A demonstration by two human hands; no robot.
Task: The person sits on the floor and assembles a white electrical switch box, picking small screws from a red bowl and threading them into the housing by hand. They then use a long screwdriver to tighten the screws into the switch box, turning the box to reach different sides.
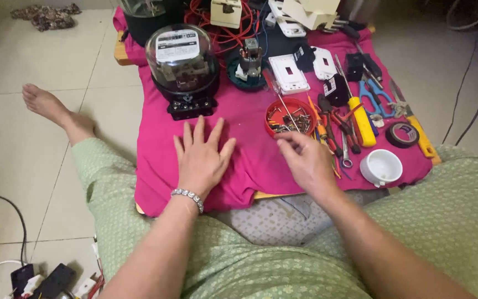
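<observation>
Now hands working over pink cloth (250, 160)
Left hand (201, 158) lying flat, fingers spread, empty; right hand (305, 160) reaching, fingers loosely curled, empty, toward round red screw-filled dish (290, 117) just ahead

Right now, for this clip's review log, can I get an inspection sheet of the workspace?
Surface: pink cloth over a low wooden board, rumpled at the near edge.
Job's things: red dish of screws; electric meter with clear dome.
Clutter: yellow-handled screwdriver, blue scissors, tape roll, white cup, white switch plates.
Hands: left hand flat on the cloth, fingers spread; right hand blurred, empty, just below the dish.
Cables: red wire bundle at the far edge; black cord on the floor.
Surroundings: tiled floor, bare foot, rag.
</observation>
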